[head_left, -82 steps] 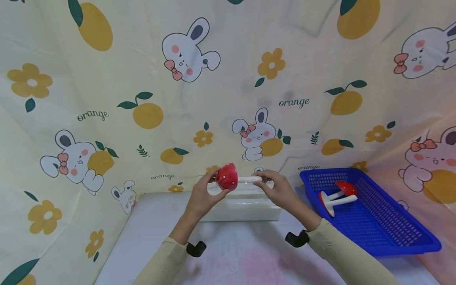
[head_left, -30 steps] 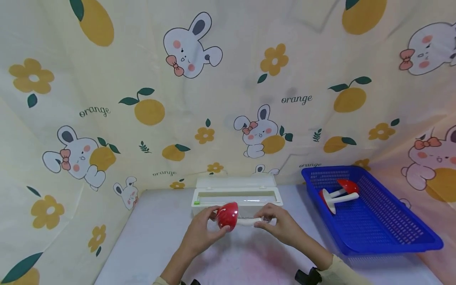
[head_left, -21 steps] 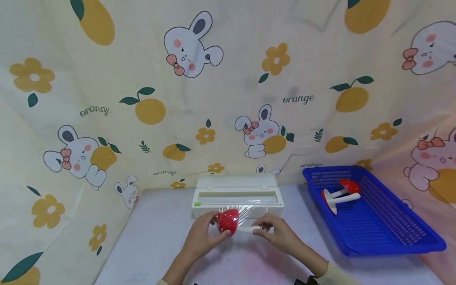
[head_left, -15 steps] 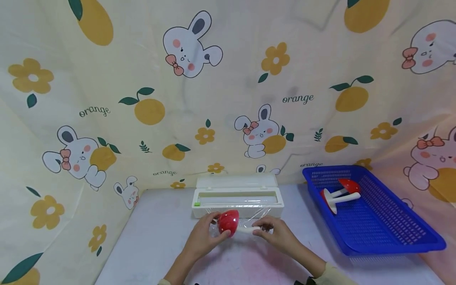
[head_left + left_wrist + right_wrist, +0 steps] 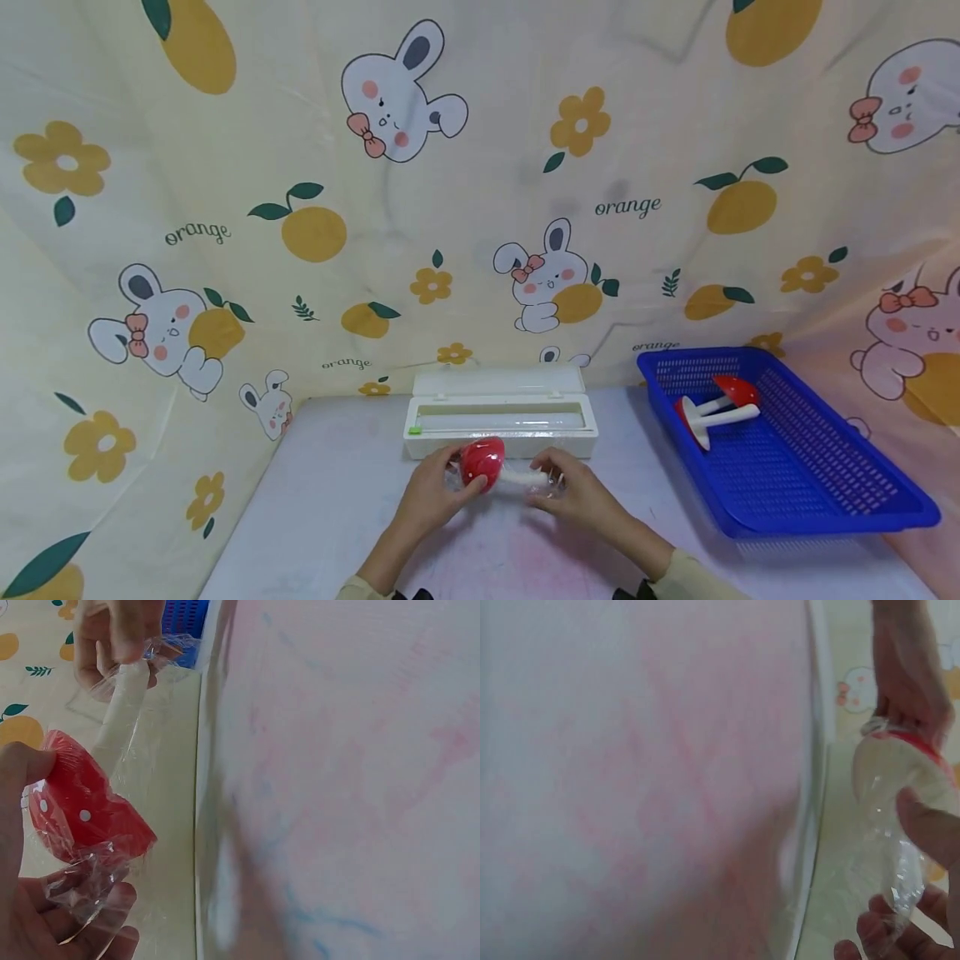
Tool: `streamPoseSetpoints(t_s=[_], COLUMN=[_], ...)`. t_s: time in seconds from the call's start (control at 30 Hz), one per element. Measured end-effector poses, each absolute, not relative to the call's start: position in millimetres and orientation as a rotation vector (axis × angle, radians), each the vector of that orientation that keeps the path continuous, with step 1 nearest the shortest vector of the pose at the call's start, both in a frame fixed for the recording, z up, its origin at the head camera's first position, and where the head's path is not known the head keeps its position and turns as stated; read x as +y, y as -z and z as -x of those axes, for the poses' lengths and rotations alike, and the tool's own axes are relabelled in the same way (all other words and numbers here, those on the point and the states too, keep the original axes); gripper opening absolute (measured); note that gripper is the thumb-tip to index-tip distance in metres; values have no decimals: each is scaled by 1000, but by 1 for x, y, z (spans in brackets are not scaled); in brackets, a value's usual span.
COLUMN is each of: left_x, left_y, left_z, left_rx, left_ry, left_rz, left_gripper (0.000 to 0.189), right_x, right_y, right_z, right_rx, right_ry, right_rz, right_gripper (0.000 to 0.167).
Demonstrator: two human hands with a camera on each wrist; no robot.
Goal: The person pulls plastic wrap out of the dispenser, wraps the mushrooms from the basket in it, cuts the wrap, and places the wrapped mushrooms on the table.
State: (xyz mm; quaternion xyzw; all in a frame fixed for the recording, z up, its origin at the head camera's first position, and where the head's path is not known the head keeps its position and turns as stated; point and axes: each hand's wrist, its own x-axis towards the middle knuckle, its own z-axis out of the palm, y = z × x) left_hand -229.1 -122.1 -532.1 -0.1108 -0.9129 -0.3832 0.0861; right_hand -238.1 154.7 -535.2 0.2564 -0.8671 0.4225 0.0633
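Note:
A toy mushroom with a red, white-dotted cap (image 5: pixel 482 464) and a white stem is held level in front of the dispenser, its cap to the left. Clear cling film (image 5: pixel 90 881) covers it, crumpled loosely at the cap's top and hanging past the stem end. My left hand (image 5: pixel 431 496) grips the cap, thumb in front and fingers behind. With thumb and fingers curled about the film-covered stem end, my right hand (image 5: pixel 581 492) holds the other side. A white cling film dispenser (image 5: pixel 500 444) stands just behind, lid up, a film roll (image 5: pixel 502 421) inside.
To the right, a blue plastic basket (image 5: pixel 810 450) holds two more red-capped toy mushrooms (image 5: pixel 716 423). A small green slider (image 5: pixel 414 431) sits at the dispenser's left front edge. Behind the white table (image 5: pixel 330 475) hangs a patterned cloth (image 5: pixel 480 192).
Both hands brought the mushroom down from over the dispenser to its front. Film strands stretched toward the dispenser half a second ago now lie slack around the stem, and the right hand's fingers have spread slightly.

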Motion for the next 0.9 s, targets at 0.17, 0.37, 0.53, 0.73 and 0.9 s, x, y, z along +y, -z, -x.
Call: streamPoseSetpoints(t_s=[0.17, 0.37, 0.53, 0.73, 0.9], left_x=[-117, -116, -116, -115, -112], left_y=[524, 495, 468, 445, 432], left_z=[231, 229, 228, 233, 240], left_rx=[-2730, -2743, -2707, -2679, -2632], left_ry=[1204, 1264, 1317, 1359, 1409], left_rz=[252, 165, 147, 158, 192], left_gripper=[61, 64, 66, 68, 64], right_x=[152, 153, 154, 155, 158], right_y=[535, 517, 490, 464, 449], right_z=[241, 240, 243, 247, 250], right_rx=[-2527, -2347, -2316, -2337, -2319], right_ry=[-1015, -846, -808, -880, -926], right_rz=[-794, -800, -791, -770, -763], right_gripper=[40, 35, 36, 38, 35])
